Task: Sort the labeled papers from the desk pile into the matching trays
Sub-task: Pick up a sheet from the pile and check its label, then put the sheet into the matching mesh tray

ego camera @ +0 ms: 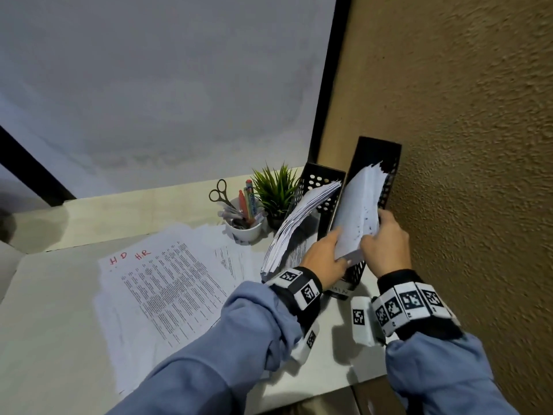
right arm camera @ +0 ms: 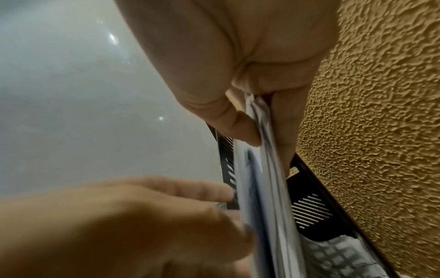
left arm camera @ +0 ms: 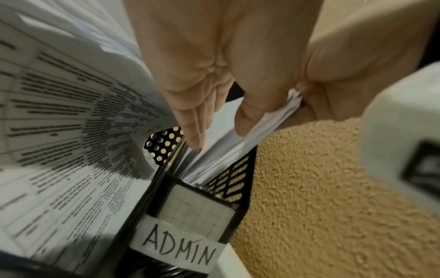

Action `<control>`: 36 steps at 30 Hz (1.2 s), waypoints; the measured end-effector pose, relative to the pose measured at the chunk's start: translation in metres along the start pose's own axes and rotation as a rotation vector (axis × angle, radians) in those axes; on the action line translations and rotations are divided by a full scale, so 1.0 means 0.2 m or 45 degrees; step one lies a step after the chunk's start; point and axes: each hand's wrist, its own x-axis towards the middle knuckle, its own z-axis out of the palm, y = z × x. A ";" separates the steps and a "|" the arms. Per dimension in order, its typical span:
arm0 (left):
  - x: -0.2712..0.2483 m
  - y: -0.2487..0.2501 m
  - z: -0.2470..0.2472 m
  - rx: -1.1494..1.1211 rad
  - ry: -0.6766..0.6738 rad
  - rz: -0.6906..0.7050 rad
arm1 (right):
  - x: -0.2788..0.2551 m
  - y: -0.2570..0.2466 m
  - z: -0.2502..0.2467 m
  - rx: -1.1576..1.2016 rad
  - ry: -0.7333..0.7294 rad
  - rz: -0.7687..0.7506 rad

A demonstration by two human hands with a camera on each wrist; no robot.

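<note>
My right hand (ego camera: pixel 384 244) pinches a stack of white papers (ego camera: pixel 356 211) between thumb and fingers (right arm camera: pixel 288 131), standing it in the black perforated tray (ego camera: pixel 375 157) labelled ADMIN (left arm camera: pixel 176 250). The stack (right arm camera: pixel 269 206) leans upright inside that tray (right arm camera: pixel 309 188). My left hand (ego camera: pixel 326 256) lies against the stack's left face with straight fingers (left arm camera: pixel 195 135) and thumb, pointing down into the tray. The desk pile (ego camera: pixel 167 283) lies flat to the left, its top sheet marked "HD HR" in red.
A second black tray (ego camera: pixel 321 178) stands just left, with a thick bundle of printed sheets (ego camera: pixel 299 217) leaning out of it. Behind are a white cup (ego camera: pixel 245 232) with pens and scissors and a small plant (ego camera: pixel 275 190). A rough tan wall (ego camera: pixel 478 175) closes the right side.
</note>
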 end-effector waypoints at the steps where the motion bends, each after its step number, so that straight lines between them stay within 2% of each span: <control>1: -0.04 0.01 -0.03 -0.060 0.030 0.000 | 0.00 0.00 0.00 0.006 0.022 0.006; 3: -0.14 0.00 -0.11 -0.210 0.132 0.029 | 0.00 -0.04 -0.03 0.036 0.099 -0.012; 5: -0.28 -0.01 -0.24 -0.420 0.310 0.086 | -0.02 -0.12 -0.06 0.140 0.161 -0.086; 8: -0.46 -0.16 -0.45 -0.483 0.771 0.065 | -0.10 -0.29 -0.08 0.352 0.231 -0.303; 11: -0.62 -0.46 -0.61 -0.542 1.143 -0.243 | -0.24 -0.47 0.02 0.558 0.173 -0.515; 13: -0.71 -0.72 -0.65 -0.464 1.236 -0.592 | -0.35 -0.56 0.14 0.628 0.058 -0.646; 15: -0.79 -0.94 -0.64 -0.377 1.221 -0.911 | -0.46 -0.60 0.31 0.603 -0.147 -0.718; 17: -0.85 -1.08 -0.63 -0.361 1.210 -1.108 | -0.54 -0.58 0.53 0.486 -0.413 -0.652; 20: -0.88 -1.20 -0.63 -0.408 1.227 -1.285 | -0.58 -0.46 0.87 0.233 -0.720 -0.333; 22: -0.89 -1.25 -0.64 -0.479 1.224 -1.347 | -0.55 -0.35 1.06 0.023 -0.810 -0.103; 24: -0.88 -1.26 -0.65 -0.524 1.222 -1.358 | -0.51 -0.24 1.19 -0.153 -0.783 0.054; 26: -0.87 -1.26 -0.66 -0.551 1.208 -1.336 | -0.48 -0.16 1.27 -0.186 -0.717 0.167; 30: -0.87 -1.28 -0.70 -0.544 1.098 -1.290 | -0.50 -0.18 1.29 -0.107 -0.670 0.095; 34: -0.86 -1.34 -0.73 -0.483 0.894 -1.235 | -0.52 -0.23 1.28 0.036 -0.661 0.200; 36: -0.87 -1.35 -0.73 -0.442 0.826 -1.249 | -0.52 -0.23 1.27 0.044 -0.608 0.154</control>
